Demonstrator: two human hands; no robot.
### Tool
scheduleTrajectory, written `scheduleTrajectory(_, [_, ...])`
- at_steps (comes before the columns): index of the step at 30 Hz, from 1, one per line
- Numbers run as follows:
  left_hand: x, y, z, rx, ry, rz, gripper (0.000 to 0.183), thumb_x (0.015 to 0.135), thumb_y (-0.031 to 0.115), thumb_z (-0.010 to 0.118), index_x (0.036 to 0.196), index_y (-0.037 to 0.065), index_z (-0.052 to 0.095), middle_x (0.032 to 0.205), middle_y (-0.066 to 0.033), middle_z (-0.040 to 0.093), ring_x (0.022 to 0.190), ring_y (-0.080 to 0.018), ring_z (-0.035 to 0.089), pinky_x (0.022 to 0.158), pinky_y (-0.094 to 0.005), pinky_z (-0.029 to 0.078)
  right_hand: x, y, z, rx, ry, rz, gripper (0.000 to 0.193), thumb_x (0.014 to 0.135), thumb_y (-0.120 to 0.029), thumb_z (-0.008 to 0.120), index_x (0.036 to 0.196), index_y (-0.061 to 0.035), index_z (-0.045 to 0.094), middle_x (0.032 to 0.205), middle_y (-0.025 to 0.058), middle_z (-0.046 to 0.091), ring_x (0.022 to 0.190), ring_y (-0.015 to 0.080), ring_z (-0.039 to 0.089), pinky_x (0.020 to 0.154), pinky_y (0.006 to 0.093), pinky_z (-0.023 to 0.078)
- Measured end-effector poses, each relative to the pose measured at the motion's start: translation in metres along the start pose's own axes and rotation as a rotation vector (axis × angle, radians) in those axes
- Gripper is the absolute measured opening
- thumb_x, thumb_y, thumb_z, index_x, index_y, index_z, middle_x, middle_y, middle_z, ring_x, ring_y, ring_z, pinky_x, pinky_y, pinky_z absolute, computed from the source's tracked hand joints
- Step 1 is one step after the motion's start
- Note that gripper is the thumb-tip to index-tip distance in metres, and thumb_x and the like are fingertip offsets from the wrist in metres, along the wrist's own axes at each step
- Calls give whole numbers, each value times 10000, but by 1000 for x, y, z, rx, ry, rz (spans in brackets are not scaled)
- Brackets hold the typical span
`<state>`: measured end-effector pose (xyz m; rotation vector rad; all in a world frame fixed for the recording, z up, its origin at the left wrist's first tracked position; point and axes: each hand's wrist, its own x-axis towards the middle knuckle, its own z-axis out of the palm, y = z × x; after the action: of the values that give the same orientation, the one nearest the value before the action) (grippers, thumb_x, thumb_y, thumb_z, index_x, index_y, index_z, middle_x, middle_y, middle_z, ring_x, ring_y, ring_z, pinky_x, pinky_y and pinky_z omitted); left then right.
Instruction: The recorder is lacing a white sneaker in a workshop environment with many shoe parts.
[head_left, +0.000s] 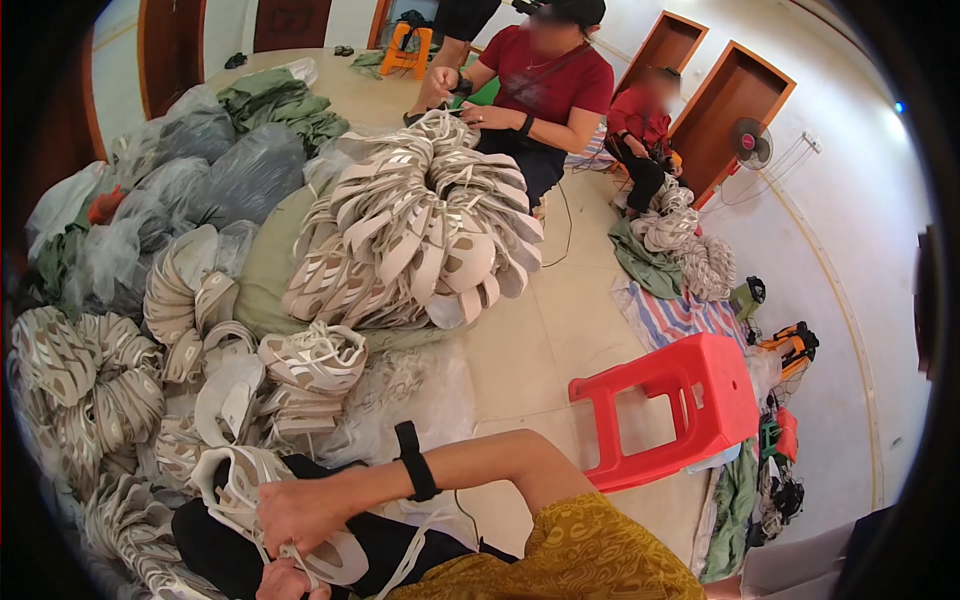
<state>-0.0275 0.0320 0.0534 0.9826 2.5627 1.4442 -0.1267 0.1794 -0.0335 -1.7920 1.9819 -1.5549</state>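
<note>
Low on the left, a beige and white shoe upper (240,484) lies across my dark-clad leg. Over its side, my right hand (304,515) is closed, a black band round the wrist; the white shoelace (312,572) runs below its fingers. My left hand (288,582), partly cut off by the lower edge, has its fingers pinched together on the lace. A loose lace end (412,550) trails to the right over the dark cloth. The fingertips of my right hand are hidden, so exactly what they grip is hard to see.
Stacked shoe uppers (430,220) rise ahead, with more bundles (95,390) at the left. Filled plastic bags (240,170) lie behind. A red stool (665,410) stands right. One person in red (550,80) handles uppers; another person (645,130) sits farther back.
</note>
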Motion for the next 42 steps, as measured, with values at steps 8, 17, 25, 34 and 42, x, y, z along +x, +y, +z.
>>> scheduleTrajectory(8, [-10,-15,5,-9,-86,-29,121,703,93,678,717,43,568,657,-91,522,641,-282,539,620,-375,442,-61,-22,-8,-30,-60,232,212,828,-339,572,931,-171,652,791,3,623,675,253,525,626,368,408])
scheduleTrajectory(17, [-19,5,37,-20,-125,191,174,725,145,659,702,55,512,618,-45,498,596,-203,494,600,-306,374,-64,-146,-50,-20,-338,421,209,684,-192,744,857,-99,672,547,20,483,492,192,503,470,284,397])
scheduleTrajectory(25, [-25,19,34,-31,-121,187,218,726,142,682,673,51,492,592,-48,468,576,-212,491,603,-304,406,-67,-48,-53,-527,-223,324,218,635,-173,717,832,-110,650,663,14,525,665,193,522,626,320,372])
scheduleTrajectory(34, [-30,15,26,-155,-50,173,170,739,131,685,722,37,544,603,-52,485,590,-214,502,640,-307,432,-78,-62,-34,46,-167,956,249,783,-208,667,999,-84,657,715,106,623,600,228,577,595,328,465])
scheduleTrajectory(42, [-30,12,52,-26,-151,246,189,752,132,658,678,57,501,581,-35,414,574,-205,470,620,-304,417,-122,-135,-68,186,-496,1478,310,748,-108,690,1055,-101,646,566,62,527,491,110,480,516,277,418])
